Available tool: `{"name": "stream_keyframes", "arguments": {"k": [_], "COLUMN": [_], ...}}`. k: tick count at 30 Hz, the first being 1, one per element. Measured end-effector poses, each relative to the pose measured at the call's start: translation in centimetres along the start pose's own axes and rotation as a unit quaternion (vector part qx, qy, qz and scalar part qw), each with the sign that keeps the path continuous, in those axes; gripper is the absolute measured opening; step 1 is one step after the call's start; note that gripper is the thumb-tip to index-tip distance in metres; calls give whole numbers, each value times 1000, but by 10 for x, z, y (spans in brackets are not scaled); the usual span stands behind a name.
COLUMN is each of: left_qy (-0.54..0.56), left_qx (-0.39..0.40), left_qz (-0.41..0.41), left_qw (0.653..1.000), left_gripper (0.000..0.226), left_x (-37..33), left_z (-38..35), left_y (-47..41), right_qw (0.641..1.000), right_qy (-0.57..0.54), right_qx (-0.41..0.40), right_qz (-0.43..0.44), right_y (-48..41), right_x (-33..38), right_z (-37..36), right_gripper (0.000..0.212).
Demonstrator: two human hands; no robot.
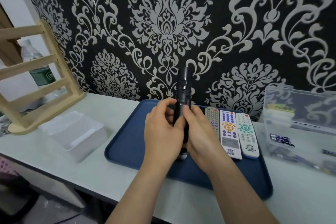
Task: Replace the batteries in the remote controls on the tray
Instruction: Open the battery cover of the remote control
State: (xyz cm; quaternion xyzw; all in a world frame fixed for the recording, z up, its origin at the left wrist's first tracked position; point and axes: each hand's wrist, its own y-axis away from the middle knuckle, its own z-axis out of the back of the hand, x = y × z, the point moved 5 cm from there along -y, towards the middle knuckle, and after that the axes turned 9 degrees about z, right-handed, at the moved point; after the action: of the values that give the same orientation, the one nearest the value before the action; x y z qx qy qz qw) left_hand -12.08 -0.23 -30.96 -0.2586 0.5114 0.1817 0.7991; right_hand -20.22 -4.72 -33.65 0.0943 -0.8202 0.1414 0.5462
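A black remote control (182,87) stands upright above the blue tray (127,143), held between both hands. My left hand (163,132) grips its lower left side and my right hand (200,132) grips its lower right side, thumb on its back. Another dark remote's end (182,156) shows under my hands on the tray. Three light remotes lie side by side on the tray's right part: a grey one (213,118), a white one with orange buttons (229,132) and a white one with green buttons (246,132). Batteries (280,139) lie at the right.
A clear plastic box (300,114) stands at the right of the white table, with the batteries in front of it. A white lidded container (76,131) sits left of the tray. A wooden rack (36,78) and a water bottle (39,67) stand far left.
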Motion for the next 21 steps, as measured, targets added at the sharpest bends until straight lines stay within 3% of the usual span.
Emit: {"name": "stream_keyframes", "arguments": {"k": [4,8,13,17,21], "left_qy": [151,325,427,412,407], "left_qx": [41,144,215,206,187], "left_qz": [84,175,216,195,167], "left_qw": [984,918,851,866,878], "left_gripper": [36,44,34,31,49], "left_x": [0,-1,-3,-5,-10], "left_z": [-4,-9,-15,-24,-32], "left_y": [-1,-2,-7,-6,-3], "right_qw": [999,995,975,978,979], "right_qy": [32,0,21,39,65], "right_qx": [12,98,213,188,172], "right_qz": [14,-6,-66,-86,-90], "right_y": [-1,6,18,19,22], "right_x": [1,13,26,28,34], "right_z": [2,6,22,42,53], "right_gripper": [25,28,25,27,35]}}
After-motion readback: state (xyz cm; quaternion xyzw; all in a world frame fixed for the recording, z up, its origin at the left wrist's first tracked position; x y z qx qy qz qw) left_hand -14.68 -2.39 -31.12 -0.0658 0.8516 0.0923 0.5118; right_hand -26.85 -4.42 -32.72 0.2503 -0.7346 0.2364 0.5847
